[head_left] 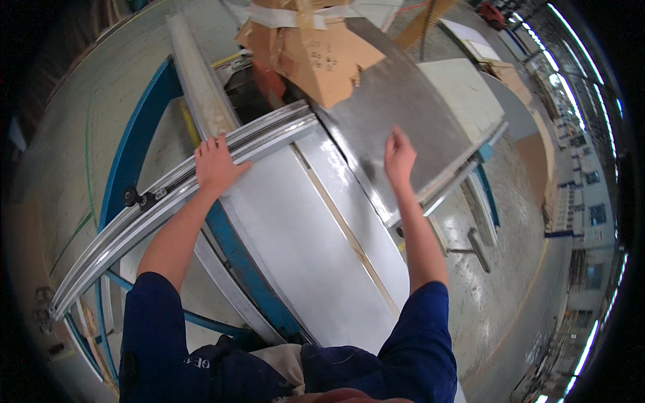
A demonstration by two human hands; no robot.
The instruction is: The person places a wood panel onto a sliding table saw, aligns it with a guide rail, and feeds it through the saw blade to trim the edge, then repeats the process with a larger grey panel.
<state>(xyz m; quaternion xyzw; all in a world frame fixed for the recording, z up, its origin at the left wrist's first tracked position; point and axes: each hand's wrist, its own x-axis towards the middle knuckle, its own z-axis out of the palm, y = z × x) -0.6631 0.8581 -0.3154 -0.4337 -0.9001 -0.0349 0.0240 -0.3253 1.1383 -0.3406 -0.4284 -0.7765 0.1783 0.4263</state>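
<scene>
Long silver grooved metal rail (272, 132), left of centre, left hand (216, 164) on it.
Left fingers spread across rail; right hand (400, 160) curled above grey steel tabletop (433, 121), centre-right, grasp undeterminable. Torn brown cardboard carton (322, 60), upper centre: interior hidden.

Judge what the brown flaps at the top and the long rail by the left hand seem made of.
Long rail: likely aluminium, smooth and satin, from its silvery sheen and grooved profile. Brown flaps: probably cardboard, matte, with torn edges.
</scene>
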